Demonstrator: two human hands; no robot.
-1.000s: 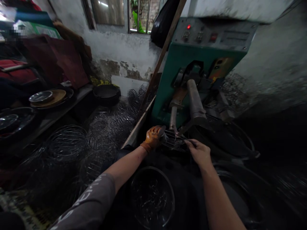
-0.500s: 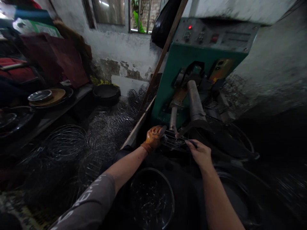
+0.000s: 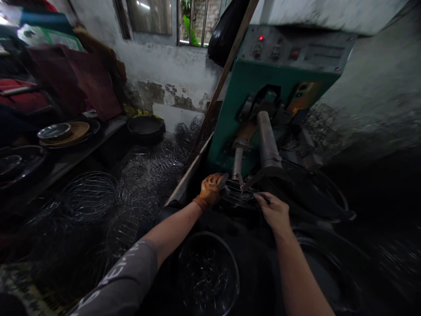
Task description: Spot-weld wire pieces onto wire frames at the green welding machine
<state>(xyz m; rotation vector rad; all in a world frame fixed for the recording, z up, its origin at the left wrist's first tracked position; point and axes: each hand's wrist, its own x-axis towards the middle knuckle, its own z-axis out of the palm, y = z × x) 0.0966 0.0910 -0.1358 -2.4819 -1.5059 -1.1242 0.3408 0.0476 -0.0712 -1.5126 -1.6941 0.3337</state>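
My left hand [image 3: 210, 188], in an orange-brown glove, is closed on the left side of a wire rack [image 3: 239, 198]. My bare right hand [image 3: 274, 208] pinches the rack's right edge between thumb and fingers. The rack lies at the tips of a green spot welder [image 3: 221, 145], where its lower electrode arm [image 3: 237, 163] and upper arm [image 3: 267, 136] come together. Dim light hides the exact contact between tips and wires. Below my hands sits a round bowl [image 3: 237, 274] holding many short metal pieces [image 3: 208, 272].
Round wire racks [image 3: 90, 195] and tangled wire pieces [image 3: 148, 171] cover the floor at left. A wooden plank [image 3: 225, 74] leans against the machine. Pans stand on a low bench [image 3: 108, 131], with a black basin [image 3: 146, 126] beyond. Another basin [image 3: 324, 267] is at lower right.
Hardly anything differs. Both hands stay on the wire rack at the welder tips, with only a very slight shift of the view.
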